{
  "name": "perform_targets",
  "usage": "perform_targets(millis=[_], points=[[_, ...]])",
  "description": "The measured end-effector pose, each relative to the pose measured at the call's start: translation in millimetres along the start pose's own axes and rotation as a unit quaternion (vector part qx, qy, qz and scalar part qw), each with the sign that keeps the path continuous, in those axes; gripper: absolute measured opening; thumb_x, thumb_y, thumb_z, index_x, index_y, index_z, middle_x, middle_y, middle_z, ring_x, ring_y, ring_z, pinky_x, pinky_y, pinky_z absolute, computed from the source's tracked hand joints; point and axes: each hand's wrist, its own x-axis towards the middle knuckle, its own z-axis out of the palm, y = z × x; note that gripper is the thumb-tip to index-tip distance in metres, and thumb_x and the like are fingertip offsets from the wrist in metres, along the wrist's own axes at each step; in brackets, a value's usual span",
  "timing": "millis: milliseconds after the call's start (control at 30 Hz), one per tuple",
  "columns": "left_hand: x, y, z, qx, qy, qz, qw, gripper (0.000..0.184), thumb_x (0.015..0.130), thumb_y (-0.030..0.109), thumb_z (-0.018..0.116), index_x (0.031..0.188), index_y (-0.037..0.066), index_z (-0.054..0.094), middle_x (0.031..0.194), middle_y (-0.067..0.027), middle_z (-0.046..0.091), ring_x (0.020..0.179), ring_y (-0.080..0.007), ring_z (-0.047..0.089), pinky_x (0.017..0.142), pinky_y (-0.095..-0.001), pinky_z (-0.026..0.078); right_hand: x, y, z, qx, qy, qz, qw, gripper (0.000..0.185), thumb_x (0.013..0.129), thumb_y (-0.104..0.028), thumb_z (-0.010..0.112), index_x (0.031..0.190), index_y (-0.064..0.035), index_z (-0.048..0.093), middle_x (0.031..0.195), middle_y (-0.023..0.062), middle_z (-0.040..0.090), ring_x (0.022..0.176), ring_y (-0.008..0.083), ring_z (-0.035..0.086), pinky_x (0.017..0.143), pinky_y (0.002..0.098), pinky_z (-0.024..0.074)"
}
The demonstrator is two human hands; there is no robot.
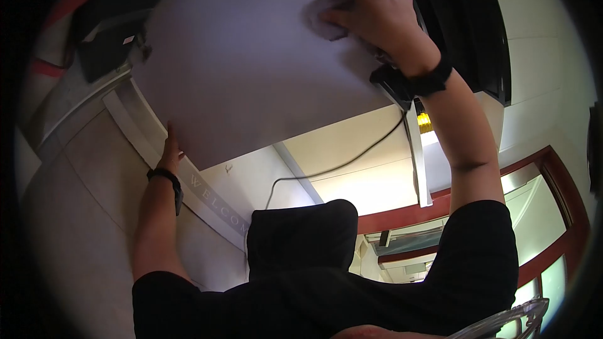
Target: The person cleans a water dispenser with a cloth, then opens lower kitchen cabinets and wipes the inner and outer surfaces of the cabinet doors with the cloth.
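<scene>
A large, smooth grey-lilac panel fills the upper middle of the view. At its lower left edge is my left hand, with one finger stretched along the edge and the thumb by the panel's side; the other fingers are partly hidden. My right hand presses on the panel's upper right part, fingers bent over a crumpled greyish cloth. Part of that cloth is covered by the hand. Just below the right wrist, a small black device with a cable sits at the panel's edge.
A pale strip lettered "WELCOM" runs below the left edge. The black cable hangs in a curve toward the lower middle. A black box-like device stands at upper left, a dark screen-like panel at upper right. Red-brown frames border glass.
</scene>
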Motion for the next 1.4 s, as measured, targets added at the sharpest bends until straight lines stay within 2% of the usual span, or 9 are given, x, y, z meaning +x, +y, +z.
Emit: perform_targets(millis=[67,167,333,400,933,1067,1267,1333,1400], points=[[1.9,-0.4,-0.6,0.0,0.005,-0.003,1.0,0.09,0.079,0.075,0.018,0.141,0.01,0.016,0.142,-0.0098,0.027,0.129,-0.0268,0.027,0.104,-0.0401,0.021,11.8,-4.6,-1.0,-0.012,0.026,-0.001,1.0,0.096,0.065,-0.038,0.072,0.135,0.003,0.019,0.128,0.0258,0.033,0.117,0.0398,0.035,0.097,0.0412,0.0333],[5.6,-3.4,-4.6,-0.002,0.008,-0.008,1.0,0.089,0.079,0.074,0.017,0.141,0.01,0.018,0.141,-0.0103,0.029,0.129,-0.0265,0.028,0.104,-0.0403,0.022,26.8,1.2,-10.6,0.151,-0.016,0.002,0.988,0.083,0.072,-0.022,0.068,0.135,0.0035,0.019,0.123,0.0266,0.038,0.113,0.0412,0.038,0.096,0.0421,0.034],[13.0,-5.6,-8.5,-0.001,-0.016,-0.012,1.0,0.1,0.072,0.081,0.02,0.142,0.01,0.012,0.144,-0.0114,0.021,0.13,-0.0275,0.024,0.106,-0.0405,0.016,12.5,5.1,-7.1,0.077,0.021,-0.064,0.995,0.088,0.068,-0.018,0.07,0.135,0.0041,0.017,0.129,0.0274,0.031,0.116,0.0439,0.034,0.099,0.0441,0.0307],[13.7,-6.3,-8.6,0.005,0.003,-0.018,1.0,0.09,0.078,0.075,0.016,0.14,0.009,0.02,0.14,-0.0102,0.03,0.128,-0.0258,0.029,0.103,-0.0407,0.022,12.6,-4.6,-17.0,0.107,-0.026,-0.025,0.994,0.087,0.067,-0.016,0.069,0.135,0.0045,0.018,0.13,0.0276,0.029,0.117,0.045,0.032,0.1,0.0449,0.0293],[15.9,-11.1,-9.1,0.016,0.013,-0.008,1.0,0.093,0.076,0.078,0.018,0.138,0.009,0.025,0.136,-0.0089,0.037,0.124,-0.0239,0.035,0.101,-0.0396,0.025,14.5,8.8,5.7,0.111,0.017,-0.04,0.993,0.089,0.064,-0.019,0.071,0.134,0.002,0.02,0.13,0.0274,0.03,0.117,0.044,0.032,0.1,0.0444,0.0303],[12.4,-6.8,-8.9,0.008,-0.012,-0.006,1.0,0.101,0.072,0.081,0.021,0.141,0.007,0.016,0.141,-0.0133,0.027,0.128,-0.0284,0.028,0.103,-0.04,0.021,9.3,1.9,2.1,0.056,0.021,-0.032,0.998,0.085,0.064,-0.015,0.069,0.133,0.0013,0.022,0.129,0.0268,0.031,0.115,0.0439,0.034,0.099,0.0443,0.0317],[13.8,-8.6,-8.0,0.007,-0.005,0.002,1.0,0.101,0.072,0.081,0.022,0.141,0.008,0.015,0.141,-0.0126,0.027,0.128,-0.028,0.028,0.103,-0.0402,0.02,12.2,21.2,1.5,0.21,0.073,-0.1,0.97,0.068,0.067,-0.004,0.059,0.128,0.0005,0.031,0.126,0.0239,0.035,0.11,0.0442,0.038,0.097,0.0419,0.0337],[16.4,-9.8,-8.0,-0.002,-0.013,0.001,1.0,0.101,0.071,0.081,0.022,0.141,0.008,0.015,0.141,-0.0124,0.027,0.127,-0.0278,0.029,0.103,-0.0402,0.019,2.3,39.8,1.2,0.314,0.008,-0.068,0.947,0.066,0.07,-0.006,0.058,0.13,-0.0013,0.032,0.133,0.022,0.031,0.119,0.0435,0.031,0.102,0.0448,0.027],[11.4,-7.4,-6.3,-0.014,-0.004,0.003,1.0,0.101,0.071,0.081,0.023,0.141,0.009,0.015,0.141,-0.0124,0.027,0.127,-0.0272,0.029,0.104,-0.04,0.018,-16.2,63.4,28.9,0.312,0.128,-0.036,0.941,0.038,0.085,-0.026,0.055,0.117,-0.0066,0.048,0.101,0.0134,0.061,0.091,0.0252,0.06,0.077,0.0309,0.0463]])
